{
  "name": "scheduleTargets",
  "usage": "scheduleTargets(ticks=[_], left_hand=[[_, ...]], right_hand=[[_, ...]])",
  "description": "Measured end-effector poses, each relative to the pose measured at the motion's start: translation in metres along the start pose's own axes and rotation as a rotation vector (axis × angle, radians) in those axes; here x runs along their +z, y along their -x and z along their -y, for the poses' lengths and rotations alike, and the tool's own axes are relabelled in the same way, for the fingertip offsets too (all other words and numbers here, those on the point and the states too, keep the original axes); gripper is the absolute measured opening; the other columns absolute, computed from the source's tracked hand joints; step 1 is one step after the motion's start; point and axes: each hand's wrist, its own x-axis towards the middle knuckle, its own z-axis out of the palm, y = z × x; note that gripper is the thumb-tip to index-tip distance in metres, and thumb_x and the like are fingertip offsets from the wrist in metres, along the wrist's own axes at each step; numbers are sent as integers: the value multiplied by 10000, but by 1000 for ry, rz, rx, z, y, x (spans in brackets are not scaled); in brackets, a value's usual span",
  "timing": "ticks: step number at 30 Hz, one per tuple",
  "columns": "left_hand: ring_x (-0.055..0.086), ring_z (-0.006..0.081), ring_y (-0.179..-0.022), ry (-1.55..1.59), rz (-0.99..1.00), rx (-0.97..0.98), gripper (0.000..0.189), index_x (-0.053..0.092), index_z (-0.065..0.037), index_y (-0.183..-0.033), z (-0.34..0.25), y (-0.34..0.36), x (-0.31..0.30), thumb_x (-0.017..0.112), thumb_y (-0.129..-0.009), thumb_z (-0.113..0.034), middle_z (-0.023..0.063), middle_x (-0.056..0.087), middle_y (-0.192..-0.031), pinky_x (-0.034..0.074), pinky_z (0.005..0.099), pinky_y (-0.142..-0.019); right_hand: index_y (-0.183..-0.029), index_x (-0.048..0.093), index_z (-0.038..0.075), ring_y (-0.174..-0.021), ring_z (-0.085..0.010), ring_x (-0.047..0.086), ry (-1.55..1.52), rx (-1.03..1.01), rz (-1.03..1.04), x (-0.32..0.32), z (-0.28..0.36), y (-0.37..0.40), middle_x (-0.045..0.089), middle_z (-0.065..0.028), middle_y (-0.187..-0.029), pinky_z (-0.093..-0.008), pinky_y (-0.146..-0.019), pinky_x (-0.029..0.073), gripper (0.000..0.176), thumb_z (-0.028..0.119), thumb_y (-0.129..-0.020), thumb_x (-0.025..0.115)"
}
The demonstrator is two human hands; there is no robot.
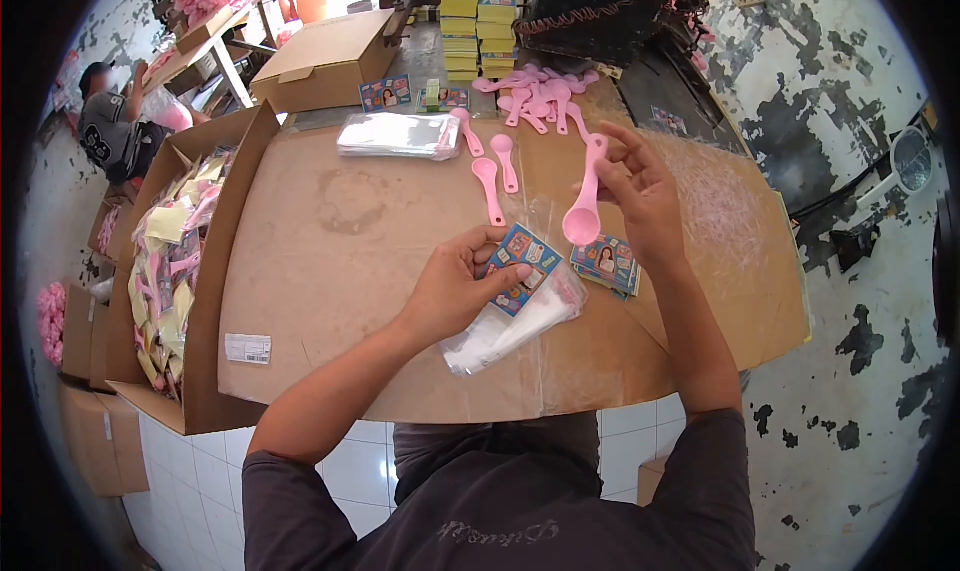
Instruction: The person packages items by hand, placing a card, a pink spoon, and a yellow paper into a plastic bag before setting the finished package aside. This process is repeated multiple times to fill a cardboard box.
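Note:
My right hand (638, 186) pinches a pink measuring spoon (585, 211) by its handle, bowl hanging down over the cardboard-covered table. In my left hand (462, 283) a blue printed card (522, 267) is held under the thumb, above clear plastic bags (510, 326). Whether the left hand also grips a bag is not clear. Beside it lies a small stack of printed cards (607, 263), partly under the spoon. Farther off, loose pink spoons (487, 186) rest on the cardboard, with a pile of pink spoons (540, 96) behind them.
A long box (235, 301) of packed spoons stands along the left edge. A stack of clear bags (400, 136) lies at the back, near a closed carton (325, 61) and yellow-edged card stacks (478, 31). Another person (115, 121) sits at far left.

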Motion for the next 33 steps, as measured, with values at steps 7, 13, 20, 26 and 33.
scheduleTargets(ticks=[7, 13, 20, 26, 33], left_hand=[[689, 77, -912, -52, 78, -79, 355, 593, 49, -1318, -5, 1, 1, 685, -1005, -89, 83, 755, -1064, 584, 246, -789], [687, 75, -913, -13, 4, -65, 349, 593, 45, -1340, 3, -2, 0, 655, -1029, -100, 80, 755, -1055, 579, 246, -787], [678, 67, -934, -55, -29, -39, 374, 583, 47, -1360, 4, -2, -1, 658, -1029, -111, 78, 752, -1061, 569, 245, -795], [664, 60, -927, -152, -25, -71, 343, 627, 40, -1312, 6, -2, -5, 671, -1026, -145, 73, 753, -1063, 551, 244, -788], [671, 70, -930, -102, -13, -19, 311, 658, 36, -1260, 9, -5, -8, 654, -1042, -185, 82, 750, -1087, 547, 235, -801]], right_hand=[[-1387, 517, -30, -955, -226, 739, -76, -32, 7, 7, -15, 17, 597, -101, -1130, -322, -793, 648, 422, 5, -987, 649], [-1337, 537, -26, -1057, -199, 702, -102, -65, 80, 14, -32, 30, 594, -84, -1131, -303, -875, 600, 390, -38, -968, 663], [-1302, 565, -13, -1074, -168, 692, -24, -129, 50, 11, -48, 31, 654, -103, -1180, -309, -908, 569, 388, -25, -944, 714], [-1268, 591, -14, -1019, -148, 698, -8, -151, 71, 16, -43, 34, 694, -91, -1136, -302, -901, 562, 349, -1, -946, 725], [-1289, 585, -12, -1127, -182, 638, 255, -149, 412, 5, -42, 32, 671, -111, -1199, -351, -968, 510, 327, 48, -977, 660]])
